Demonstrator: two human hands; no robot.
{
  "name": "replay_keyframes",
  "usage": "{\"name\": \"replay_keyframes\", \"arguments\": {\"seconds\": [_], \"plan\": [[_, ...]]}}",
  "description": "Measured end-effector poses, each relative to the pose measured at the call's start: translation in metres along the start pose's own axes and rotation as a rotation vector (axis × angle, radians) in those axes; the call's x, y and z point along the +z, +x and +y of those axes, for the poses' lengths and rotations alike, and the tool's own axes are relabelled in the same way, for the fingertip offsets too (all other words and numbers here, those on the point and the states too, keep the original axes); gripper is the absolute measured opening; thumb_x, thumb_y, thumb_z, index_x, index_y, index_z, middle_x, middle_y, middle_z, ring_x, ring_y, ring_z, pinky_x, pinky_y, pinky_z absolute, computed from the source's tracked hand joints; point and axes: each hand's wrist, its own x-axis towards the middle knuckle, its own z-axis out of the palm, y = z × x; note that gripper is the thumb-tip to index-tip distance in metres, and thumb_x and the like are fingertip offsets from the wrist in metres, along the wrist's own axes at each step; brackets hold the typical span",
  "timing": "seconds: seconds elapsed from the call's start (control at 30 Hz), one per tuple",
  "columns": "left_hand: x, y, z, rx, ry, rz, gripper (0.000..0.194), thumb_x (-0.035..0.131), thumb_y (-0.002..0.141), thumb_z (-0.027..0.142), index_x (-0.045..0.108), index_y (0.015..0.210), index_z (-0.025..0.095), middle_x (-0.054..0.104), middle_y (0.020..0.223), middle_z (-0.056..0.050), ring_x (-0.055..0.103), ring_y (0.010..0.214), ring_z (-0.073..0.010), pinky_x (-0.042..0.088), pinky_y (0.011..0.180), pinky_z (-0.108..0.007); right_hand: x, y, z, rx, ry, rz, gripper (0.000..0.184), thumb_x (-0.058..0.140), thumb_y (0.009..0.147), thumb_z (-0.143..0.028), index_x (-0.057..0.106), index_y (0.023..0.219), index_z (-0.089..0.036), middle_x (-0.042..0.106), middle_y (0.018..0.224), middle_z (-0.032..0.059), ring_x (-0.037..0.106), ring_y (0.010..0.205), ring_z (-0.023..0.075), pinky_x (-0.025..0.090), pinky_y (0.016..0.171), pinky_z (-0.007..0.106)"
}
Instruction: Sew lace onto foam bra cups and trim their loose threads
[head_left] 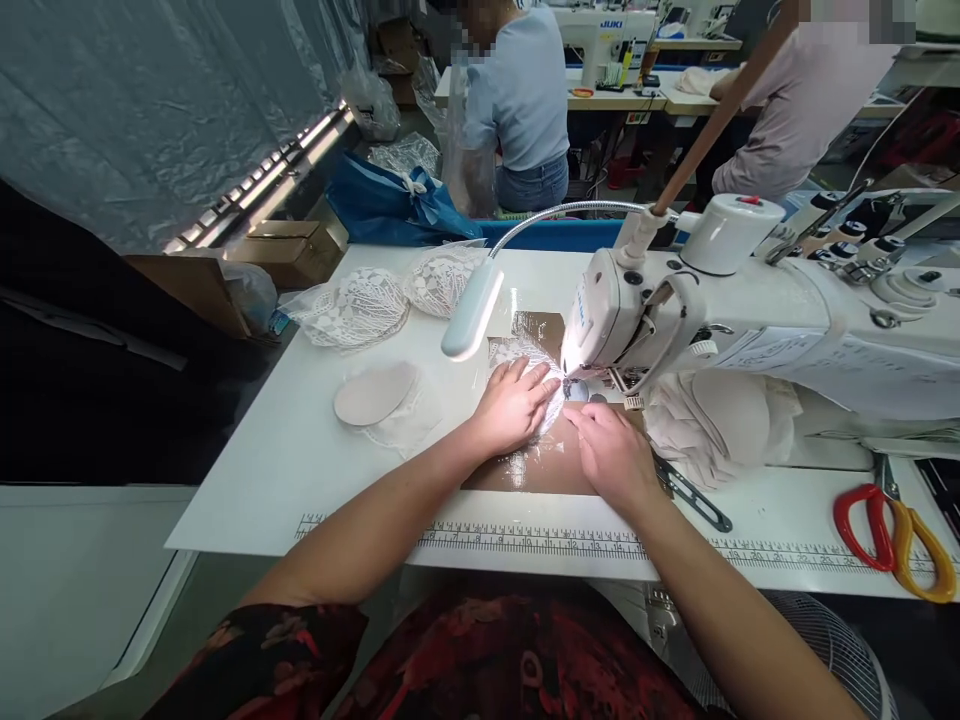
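My left hand (517, 405) lies flat, fingers spread, on a white lace bra cup (546, 418) beside the needle of the white sewing machine (600, 310). My right hand (611, 450) rests just right of it, fingers curled together, with thumb and forefinger at the lace's edge; the pinch itself is partly hidden. Brown tape or board (547, 470) covers the machine bed under both hands. Further left lie a plain beige cup (379, 393) on sheer fabric and two finished-looking lace cups (367, 305).
A lamp (474, 310) on a bendable neck hangs over the work. Stacked beige cup pieces (720, 420) lie under the machine arm. Dark thread snips (694, 495) and red-and-yellow-handled scissors (892, 530) lie at right. A printed ruler (517, 537) runs along the front edge. Two people sit beyond.
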Motion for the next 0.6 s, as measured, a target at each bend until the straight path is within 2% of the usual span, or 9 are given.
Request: {"name": "replay_keyframes", "arguments": {"seconds": [0.1,0.17,0.23,0.3,0.37,0.4,0.47,0.53,0.6], "plan": [[-0.01,-0.014,0.005,0.086,-0.058,-0.052,0.04,0.048,0.091,0.018,0.06,0.129,0.019,0.055,0.137,-0.012,0.044,0.129,-0.0379,0.04,0.1,-0.059,0.0,-0.004,0.005,-0.051,0.135,0.068,0.039,0.042,0.089,-0.01,0.068,0.117,-0.018,0.068,0.104,0.0076,0.061,0.088,0.0197,0.046,0.075,0.03],[-0.018,-0.027,0.008,0.248,-0.193,-0.105,0.036,0.05,0.09,0.019,0.063,0.123,0.021,0.06,0.132,-0.01,0.049,0.125,-0.0337,0.044,0.099,-0.055,0.001,-0.007,0.008,-0.111,0.216,0.101,0.038,0.043,0.088,-0.01,0.069,0.114,-0.017,0.068,0.102,0.0078,0.061,0.089,0.0192,0.047,0.076,0.029],[-0.026,-0.038,0.009,0.368,-0.389,-0.109,0.033,0.051,0.09,0.019,0.065,0.12,0.022,0.062,0.129,-0.008,0.054,0.122,-0.0265,0.046,0.102,-0.047,0.001,-0.01,0.01,-0.172,0.26,0.116,0.037,0.044,0.087,-0.009,0.07,0.111,-0.017,0.068,0.099,0.0079,0.061,0.088,0.0189,0.048,0.075,0.029],[-0.032,-0.042,0.008,0.311,-0.533,-0.014,0.032,0.05,0.091,0.019,0.065,0.119,0.021,0.064,0.127,-0.007,0.057,0.12,-0.0212,0.046,0.104,-0.04,0.001,-0.011,0.011,-0.22,0.262,0.114,0.037,0.044,0.085,-0.008,0.071,0.109,-0.017,0.068,0.095,0.0076,0.06,0.086,0.0186,0.047,0.074,0.029],[-0.035,-0.039,0.005,0.129,-0.545,0.081,0.032,0.05,0.091,0.022,0.064,0.118,0.017,0.065,0.123,-0.009,0.059,0.116,-0.0215,0.048,0.101,-0.039,0.001,-0.012,0.011,-0.256,0.235,0.107,0.037,0.044,0.085,-0.008,0.072,0.107,-0.018,0.067,0.09,0.0069,0.058,0.082,0.0181,0.044,0.073,0.029],[-0.035,-0.035,0.003,0.05,-0.52,0.079,0.033,0.051,0.089,0.024,0.063,0.119,0.015,0.066,0.121,-0.01,0.06,0.113,-0.0228,0.05,0.098,-0.039,0.0,-0.012,0.011,-0.268,0.212,0.099,0.036,0.045,0.086,-0.008,0.073,0.106,-0.018,0.066,0.088,0.0064,0.057,0.081,0.0179,0.043,0.072,0.028],[-0.034,-0.026,0.002,-0.029,-0.463,-0.029,0.04,0.057,0.084,0.024,0.061,0.122,0.012,0.066,0.12,-0.012,0.063,0.108,-0.0244,0.052,0.091,-0.036,-0.001,-0.011,0.01,-0.277,0.163,0.076,0.034,0.047,0.086,-0.008,0.074,0.104,-0.02,0.065,0.085,0.0054,0.054,0.079,0.0175,0.039,0.07,0.028],[-0.034,-0.016,0.002,-0.047,-0.425,-0.172,0.044,0.06,0.079,0.021,0.06,0.122,0.013,0.068,0.115,-0.011,0.065,0.099,-0.0237,0.053,0.082,-0.032,-0.002,-0.011,0.01,-0.273,0.12,0.054,0.033,0.049,0.086,-0.009,0.074,0.103,-0.021,0.065,0.085,0.0048,0.051,0.078,0.0174,0.036,0.068,0.028],[-0.035,-0.01,0.002,-0.068,-0.439,-0.307,0.036,0.06,0.076,0.019,0.066,0.111,0.015,0.072,0.097,-0.006,0.066,0.083,-0.0208,0.05,0.067,-0.027,-0.003,-0.012,0.01,-0.272,0.094,0.041,0.032,0.05,0.086,-0.009,0.074,0.102,-0.022,0.063,0.083,0.0043,0.049,0.078,0.0173,0.034,0.068,0.027]]}}
